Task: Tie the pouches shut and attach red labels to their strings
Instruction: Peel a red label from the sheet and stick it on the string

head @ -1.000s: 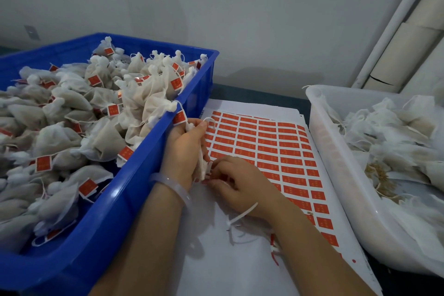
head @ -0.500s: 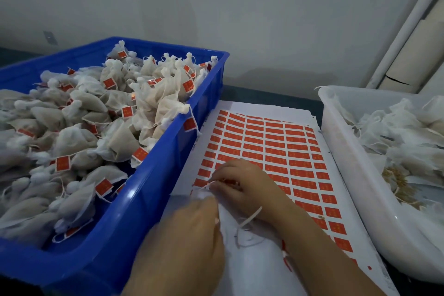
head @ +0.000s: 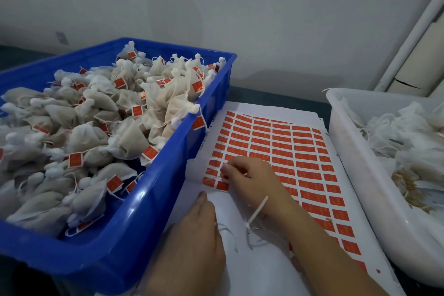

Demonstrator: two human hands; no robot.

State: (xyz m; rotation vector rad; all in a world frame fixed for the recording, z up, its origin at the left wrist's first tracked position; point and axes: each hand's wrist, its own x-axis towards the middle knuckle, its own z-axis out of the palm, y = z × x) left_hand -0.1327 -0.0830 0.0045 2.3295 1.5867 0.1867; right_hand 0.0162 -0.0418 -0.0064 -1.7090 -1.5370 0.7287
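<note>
Right hand (head: 254, 178) sits on the near left corner of the white sheet of red rectangular labels (head: 288, 146). Its fingers (head: 227, 169) are curled together and pinch a thin white string (head: 212, 178) that lies across the corner labels. That corner of the sheet is curled up off the stack.

Left hand (head: 192, 238) lies palm down on the bare white part of the sheet, nearer than the right hand. Its fingers are straight and press flat, gripping nothing visible. More loose white string ends (head: 227, 232) show just beside it. I can't tell whether a pouch is under the hand.

A white strip (head: 259, 208) is looped round the right wrist, its tail hanging toward the sheet.

On the left, a blue plastic crate (head: 168, 199) touches the sheet's left edge. It is heaped with tied off-white mesh pouches (head: 129, 137), and red labels hang from their strings.

On the right, a white plastic tub (head: 348, 175) holds untied pouches (head: 408, 127), open and crumpled, with some brownish filling spilled.

Everything sits on a dark table (head: 264, 97) against a grey wall.
</note>
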